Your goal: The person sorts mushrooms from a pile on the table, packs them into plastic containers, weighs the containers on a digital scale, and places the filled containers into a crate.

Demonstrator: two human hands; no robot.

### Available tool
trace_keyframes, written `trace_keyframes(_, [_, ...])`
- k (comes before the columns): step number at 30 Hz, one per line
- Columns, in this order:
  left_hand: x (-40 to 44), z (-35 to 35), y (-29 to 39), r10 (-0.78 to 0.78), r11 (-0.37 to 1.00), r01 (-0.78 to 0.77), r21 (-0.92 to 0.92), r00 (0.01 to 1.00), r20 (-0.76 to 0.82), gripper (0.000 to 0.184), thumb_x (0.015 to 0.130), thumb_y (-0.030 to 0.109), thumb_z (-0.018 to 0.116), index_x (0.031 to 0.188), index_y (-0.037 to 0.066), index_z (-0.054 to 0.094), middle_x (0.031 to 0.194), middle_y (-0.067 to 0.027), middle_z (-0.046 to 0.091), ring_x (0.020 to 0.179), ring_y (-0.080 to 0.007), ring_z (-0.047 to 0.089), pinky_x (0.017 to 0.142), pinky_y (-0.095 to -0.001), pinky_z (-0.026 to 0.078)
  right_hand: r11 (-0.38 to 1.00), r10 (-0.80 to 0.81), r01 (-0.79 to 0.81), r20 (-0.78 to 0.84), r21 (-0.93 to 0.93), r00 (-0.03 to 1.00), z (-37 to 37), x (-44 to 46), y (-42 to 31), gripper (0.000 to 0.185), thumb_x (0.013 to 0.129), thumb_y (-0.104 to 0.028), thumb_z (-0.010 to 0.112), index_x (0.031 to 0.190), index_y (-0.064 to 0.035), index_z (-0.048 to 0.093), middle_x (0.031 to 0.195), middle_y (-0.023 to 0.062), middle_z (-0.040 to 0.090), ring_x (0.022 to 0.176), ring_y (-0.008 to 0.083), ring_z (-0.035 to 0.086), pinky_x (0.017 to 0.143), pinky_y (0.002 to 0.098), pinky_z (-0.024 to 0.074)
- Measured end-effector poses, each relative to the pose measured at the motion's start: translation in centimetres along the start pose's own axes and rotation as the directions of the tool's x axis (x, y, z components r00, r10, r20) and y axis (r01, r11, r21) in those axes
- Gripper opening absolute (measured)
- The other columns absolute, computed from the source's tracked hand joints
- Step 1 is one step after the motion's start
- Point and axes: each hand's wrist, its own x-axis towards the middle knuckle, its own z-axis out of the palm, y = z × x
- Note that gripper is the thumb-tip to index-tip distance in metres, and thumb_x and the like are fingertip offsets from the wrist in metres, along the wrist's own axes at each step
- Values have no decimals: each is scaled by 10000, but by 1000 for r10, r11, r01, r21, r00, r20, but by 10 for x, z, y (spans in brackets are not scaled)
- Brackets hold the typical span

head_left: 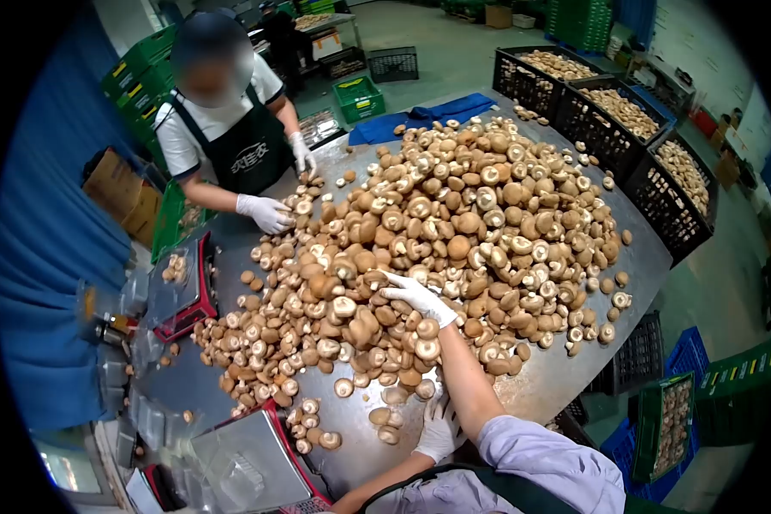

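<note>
A big heap of brown-capped shiitake mushrooms [459, 248] with pale stems covers much of a metal table. My right hand [417, 297], in a white glove, reaches across to the near side of the heap. Its fingers are stretched out over the caps, touching them, and I see nothing gripped. Closer to me, my left hand [439, 431], also gloved, is low by the table's near edge, just below a few loose mushrooms [387, 420]. Its fingers point away from me and look apart; my right forearm passes beside it and hides part of it.
Across the table a co-worker's gloved hands [267, 212] touch the heap's far-left edge. Two red-edged scales [257, 458] [180, 291] stand at the left, with clear plastic trays [150, 420] nearby. Black crates of mushrooms [612, 116] line the right; green crates [737, 390] are lower right.
</note>
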Motion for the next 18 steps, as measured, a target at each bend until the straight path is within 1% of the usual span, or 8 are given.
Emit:
trace_keyframes(3, [0,24,-7,-8,999,6,-35,999,-49,607,734,389,631,1236,64,524,1350,-197,371,1310,-393,264,1060,-595,174,998,1,4,89,-55,996,18,4,13,520,861,-288,624,1317,-68,507,1317,97,530,1209,200,456,1038,317,322])
trace_keyframes(5, [-1,59,-19,25,972,-54,-229,992,-125,603,745,385,626,1241,61,516,1354,-200,366,1307,-405,263,1062,-582,187,930,-46,17,-72,-366,996,36,-9,-9,598,851,-321,636,1344,-36,454,1224,117,595,1118,214,542,966,315,404])
trace_keyframes(6, [-1,20,-3,14,999,-14,29,1000,-4,575,773,378,608,1243,62,511,1356,-197,377,1302,-400,281,1056,-559,221,952,-34,19,-44,-306,998,39,-7,4,627,834,-356,646,1357,-73,447,1204,127,605,1103,226,557,953,320,420])
trace_keyframes(10, [2,1,4,63,998,-59,33,985,-162,508,797,385,597,1197,75,548,1276,-189,463,1192,-408,402,986,-549,312,884,-99,130,92,-450,991,63,-21,4,613,825,-403,637,1355,-153,459,1282,136,556,1158,297,533,985,363,414])
trace_keyframes(13, [3,-13,12,1,999,4,45,995,-99,496,805,401,599,1184,83,560,1262,-161,493,1150,-364,458,889,-495,402,823,-209,285,204,-491,956,70,-39,-9,604,827,-419,631,1342,-148,470,1329,146,513,1190,321,504,995,385,406])
trace_keyframes(14, [3,-14,11,7,999,-2,49,995,-101,494,809,405,599,1185,87,561,1272,-157,490,1167,-347,451,883,-491,404,884,-149,229,218,-408,964,68,-47,-19,603,826,-413,632,1330,-122,475,1352,157,490,1205,320,492,1013,393,395])
trace_keyframes(17, [1,3,2,34,999,-37,-13,987,-157,488,834,410,578,1210,100,557,1305,-147,475,1205,-333,428,884,-479,408,896,-88,107,63,-430,994,49,-73,-54,551,837,-352,610,1329,-130,495,1364,141,489,1173,264,537,1010,348,415])
trace_keyframes(18, [0,1,3,23,1000,-21,19,994,-104,486,840,409,574,1215,101,557,1306,-146,473,1208,-332,427,896,-470,405,905,-53,7,-97,-424,994,40,-81,-64,499,841,-308,609,1299,-129,527,1333,133,518,1146,250,556,981,342,434])
